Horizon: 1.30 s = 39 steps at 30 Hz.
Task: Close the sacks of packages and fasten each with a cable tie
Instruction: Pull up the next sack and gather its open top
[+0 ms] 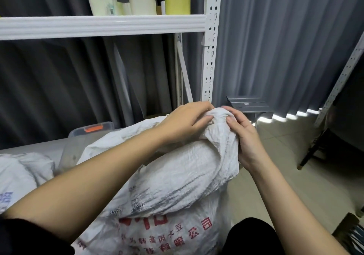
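Note:
A full white woven sack (177,179) with red printed characters stands in front of me. Its top is gathered into a bunched neck (219,116). My left hand (187,122) grips the neck from the left, with its thumb pressed into the fabric. My right hand (244,136) holds the neck from the right, fingers curled around the bunch. I cannot make out a cable tie; the hands may hide it. A second white sack (21,176) with blue print lies at the left.
A white metal shelf (102,26) carrying several tape rolls (141,5) stands behind the sack, against grey curtains. A clear plastic bin with an orange latch (92,129) sits behind the sack. A small grey stool (248,105) is at the right on the tiled floor.

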Available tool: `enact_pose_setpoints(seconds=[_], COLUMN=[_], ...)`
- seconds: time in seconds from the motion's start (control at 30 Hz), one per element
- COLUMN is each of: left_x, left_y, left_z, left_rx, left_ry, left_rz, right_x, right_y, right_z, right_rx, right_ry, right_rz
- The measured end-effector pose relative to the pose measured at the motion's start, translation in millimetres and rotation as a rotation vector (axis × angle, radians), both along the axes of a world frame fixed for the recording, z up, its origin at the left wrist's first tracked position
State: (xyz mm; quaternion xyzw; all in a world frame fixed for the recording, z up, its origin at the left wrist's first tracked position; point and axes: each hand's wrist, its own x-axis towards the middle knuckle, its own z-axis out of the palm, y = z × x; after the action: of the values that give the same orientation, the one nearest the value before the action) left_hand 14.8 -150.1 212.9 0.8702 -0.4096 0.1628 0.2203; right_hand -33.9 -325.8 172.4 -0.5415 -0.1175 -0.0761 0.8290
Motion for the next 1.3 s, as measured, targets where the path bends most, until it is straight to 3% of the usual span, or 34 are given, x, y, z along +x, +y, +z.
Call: enact_pose_setpoints(seconds=[0.1,0.2,0.27,0.4,0.53,0.6,0.63,0.73,0.83,1.03,1.13,1.23,1.3], left_x=[5.2,2.0,-0.8,-4.9,-12.4,-10.8,-10.3,-4.1,1.0,8.4,0.5,-32.8,-55.7], left_y=[0.4,-0.4,-2.0,-5.3,-11.5,-13.4,-13.4,-7.5,-6.9,-13.0,-15.3,-16.7,-17.8], left_z=[-6.4,-10.8,-10.6,-11.0,-12.0,-9.6,-8.0,-4.2,-0.7,7.7,8.9,8.0,5.1], left_rx=[0.118,0.147,0.137,0.072,-0.044,-0.014,0.017,-0.007,0.047,0.033,-0.153,-0.410,-0.373], left_ry=[-0.170,-0.227,-0.213,-0.024,0.179,0.195,0.165,0.129,0.117,0.180,0.247,0.030,-0.193], left_rz=[0.019,0.047,0.069,0.047,0.035,0.071,0.094,0.142,0.178,0.253,0.226,0.202,0.199], right_x=[-4.0,-5.3,-3.5,-1.7,-1.1,0.6,1.2,-0.9,-2.1,-10.5,-13.2,-12.6,-6.3], right_y=[4.6,8.2,9.4,11.9,16.2,14.1,12.8,9.5,6.7,15.2,20.2,23.7,24.9], right_z=[-1.2,-0.2,-1.9,-3.8,1.5,-2.4,-6.7,-18.4,-20.6,-2.2,10.3,23.0,28.3], right_rx=[-0.283,-0.557,-0.592,-0.340,0.031,0.115,0.032,-0.480,-0.649,-0.045,0.101,0.323,0.422], right_ry=[-0.053,0.014,-0.038,-0.077,0.052,0.092,0.085,-0.016,-0.049,0.035,0.024,0.054,0.074], right_rz=[-0.267,-0.395,-0.433,-0.404,-0.118,-0.060,-0.102,-0.382,-0.454,-0.199,-0.098,0.053,0.100])
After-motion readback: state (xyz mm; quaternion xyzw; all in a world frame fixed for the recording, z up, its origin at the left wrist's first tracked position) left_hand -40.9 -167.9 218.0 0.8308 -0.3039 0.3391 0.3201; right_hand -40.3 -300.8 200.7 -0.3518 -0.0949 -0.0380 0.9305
